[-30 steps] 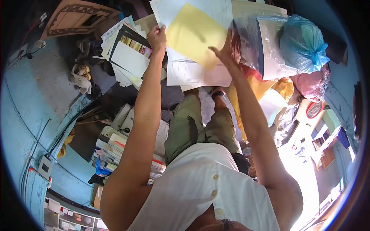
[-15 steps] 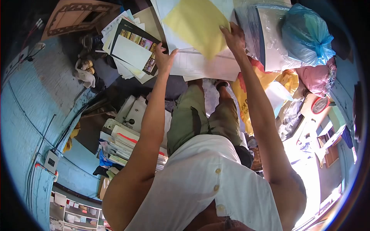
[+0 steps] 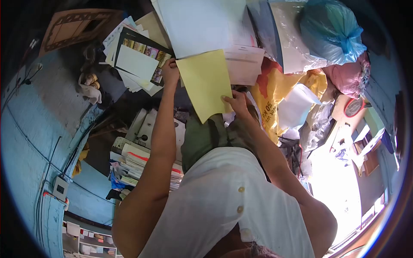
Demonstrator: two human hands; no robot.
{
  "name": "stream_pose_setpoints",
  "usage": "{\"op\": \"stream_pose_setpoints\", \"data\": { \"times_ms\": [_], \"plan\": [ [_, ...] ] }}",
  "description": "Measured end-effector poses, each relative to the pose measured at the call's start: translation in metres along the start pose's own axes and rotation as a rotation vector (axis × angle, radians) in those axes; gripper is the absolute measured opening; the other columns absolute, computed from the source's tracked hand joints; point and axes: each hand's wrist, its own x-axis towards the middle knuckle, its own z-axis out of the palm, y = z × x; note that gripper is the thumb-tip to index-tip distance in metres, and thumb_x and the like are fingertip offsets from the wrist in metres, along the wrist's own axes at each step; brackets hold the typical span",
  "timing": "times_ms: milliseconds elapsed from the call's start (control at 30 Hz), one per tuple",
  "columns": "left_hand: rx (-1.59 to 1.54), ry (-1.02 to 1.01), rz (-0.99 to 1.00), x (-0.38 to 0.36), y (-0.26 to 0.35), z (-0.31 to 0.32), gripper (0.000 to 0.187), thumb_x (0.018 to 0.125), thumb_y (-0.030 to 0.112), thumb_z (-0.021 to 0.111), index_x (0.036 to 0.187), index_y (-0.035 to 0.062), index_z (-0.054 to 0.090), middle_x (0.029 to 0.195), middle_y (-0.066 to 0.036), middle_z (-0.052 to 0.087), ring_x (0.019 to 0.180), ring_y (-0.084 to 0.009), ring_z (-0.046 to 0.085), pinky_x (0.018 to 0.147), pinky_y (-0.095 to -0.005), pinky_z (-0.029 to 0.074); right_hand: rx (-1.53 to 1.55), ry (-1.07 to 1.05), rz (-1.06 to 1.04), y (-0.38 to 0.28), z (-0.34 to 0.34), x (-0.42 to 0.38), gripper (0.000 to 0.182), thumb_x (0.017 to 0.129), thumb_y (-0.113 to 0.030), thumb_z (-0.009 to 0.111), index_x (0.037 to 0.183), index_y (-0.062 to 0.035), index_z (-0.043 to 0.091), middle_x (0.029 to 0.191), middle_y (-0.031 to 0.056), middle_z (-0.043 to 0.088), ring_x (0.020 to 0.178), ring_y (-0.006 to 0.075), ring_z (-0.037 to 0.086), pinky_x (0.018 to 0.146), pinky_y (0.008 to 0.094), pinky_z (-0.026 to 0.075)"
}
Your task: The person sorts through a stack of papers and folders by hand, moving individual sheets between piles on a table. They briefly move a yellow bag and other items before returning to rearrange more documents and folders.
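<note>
A yellow sheet of paper is held up at a slant in front of my lap, its lower corner pointing toward me. My right hand pinches its right edge, thumb on the face of the sheet. At the sheet's upper left corner, my left hand has its fingers curled closed; the exact grip is partly hidden. Beyond the yellow sheet lie large white sheets, with a printed form to their right. Just left of my left hand is a black folder with colour pictures, a pale sheet on it.
A tied blue plastic bag rests at the upper right above a pink bag. A yellow sack stands beside my right arm. Stacked papers sit low on the left, near a blue wall.
The yellow sheet has come down toward me from over the white sheets. My right hand has moved down and left with it. My left hand, spread before, is now closed at its corner.
</note>
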Motion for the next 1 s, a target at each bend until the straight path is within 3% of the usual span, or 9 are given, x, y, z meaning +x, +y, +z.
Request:
{"op": "stream_pose_setpoints", "data": {
  "times_ms": [133,300,367,400,500,567,767,900,1000],
  "plan": [
    [-0.125,0.023,-0.003,0.005,-0.036,0.004,0.014,0.082,0.008,0.068,0.091,-0.0021,0.071,0.078,-0.007,0.070,0.068,-0.0123,0.063,0.063,-0.0275,0.048,-0.126,-0.018,-0.063,0.024,-0.005,0.003,0.034,0.074,-0.017,0.074,0.105,-0.0043,0.072,0.087,0.0095,0.073,0.078,0.0145,0.066,0.073,0.0309,0.050],
    [-0.304,-0.088,-0.141,-0.014,-0.026,-0.003,0.015,0.088,0.009,0.069,0.098,-0.0008,0.066,0.082,-0.002,0.066,0.064,-0.0083,0.059,0.056,-0.0237,0.048,-0.226,-0.082,-0.099,0.010,-0.003,-0.016,0.032,0.076,-0.018,0.073,0.105,-0.0031,0.072,0.090,0.0141,0.073,0.080,0.0209,0.068,0.076,0.0342,0.051],
    [-0.313,-0.065,-0.165,-0.018,-0.029,-0.007,0.013,0.088,0.008,0.069,0.097,-0.0007,0.066,0.081,-0.001,0.066,0.064,-0.0083,0.058,0.056,-0.0236,0.046,-0.271,-0.079,-0.128,0.006,0.000,-0.022,0.029,0.079,-0.014,0.071,0.104,0.0004,0.071,0.090,0.0123,0.073,0.080,0.0177,0.067,0.077,0.0324,0.052],
    [-0.278,-0.038,-0.150,-0.019,-0.032,-0.008,0.012,0.089,0.008,0.068,0.098,0.0000,0.065,0.081,-0.001,0.065,0.066,-0.0087,0.058,0.057,-0.0242,0.047,-0.294,-0.082,-0.146,0.002,0.001,-0.025,0.027,0.081,-0.012,0.071,0.103,0.0021,0.071,0.090,0.0114,0.073,0.080,0.0160,0.067,0.077,0.0315,0.052],
    [-0.285,0.086,-0.075,-0.023,-0.050,-0.017,0.011,0.089,0.007,0.067,0.097,0.0003,0.063,0.081,-0.002,0.064,0.069,-0.0095,0.057,0.060,-0.0252,0.047,-0.458,0.089,-0.276,-0.014,-0.005,-0.035,0.027,0.078,-0.014,0.072,0.102,-0.0026,0.070,0.094,0.0168,0.071,0.086,0.0304,0.068,0.079,0.0381,0.052],
    [-0.414,0.217,0.023,-0.038,-0.063,-0.030,0.011,0.088,0.005,0.068,0.095,-0.0018,0.062,0.079,-0.002,0.065,0.068,-0.0095,0.056,0.066,-0.0251,0.044,-0.422,0.110,-0.477,-0.006,-0.021,-0.019,0.025,0.077,-0.012,0.074,0.100,-0.0024,0.069,0.096,0.0166,0.070,0.088,0.0332,0.068,0.079,0.0385,0.053],
    [-0.131,0.520,0.094,-0.044,-0.108,-0.121,0.011,0.087,0.006,0.069,0.095,-0.0012,0.063,0.074,-0.004,0.064,0.070,-0.0087,0.059,0.063,-0.0260,0.046,-0.583,0.219,-0.545,-0.089,-0.058,-0.014,0.025,0.080,-0.011,0.073,0.103,-0.0038,0.069,0.107,0.0147,0.068,0.096,0.0351,0.067,0.081,0.0399,0.052],
    [0.351,0.593,0.342,0.037,-0.149,-0.184,0.016,0.088,0.021,0.064,0.098,0.0090,0.068,0.083,-0.015,0.069,0.075,-0.0324,0.067,0.067,-0.0396,0.051,-0.821,0.119,-0.446,-0.110,-0.070,-0.021,0.028,0.082,-0.013,0.071,0.108,-0.0033,0.070,0.105,0.0164,0.070,0.101,0.0324,0.066,0.088,0.0392,0.050],
    [0.500,0.495,0.330,0.100,-0.118,-0.205,0.013,0.088,0.019,0.062,0.097,0.0135,0.069,0.083,-0.015,0.069,0.080,-0.0374,0.066,0.067,-0.0449,0.051,-0.785,0.058,-0.575,-0.104,-0.074,-0.022,0.024,0.082,-0.012,0.071,0.105,-0.0030,0.069,0.103,0.0158,0.070,0.100,0.0320,0.065,0.089,0.0389,0.049]
  ]
}}
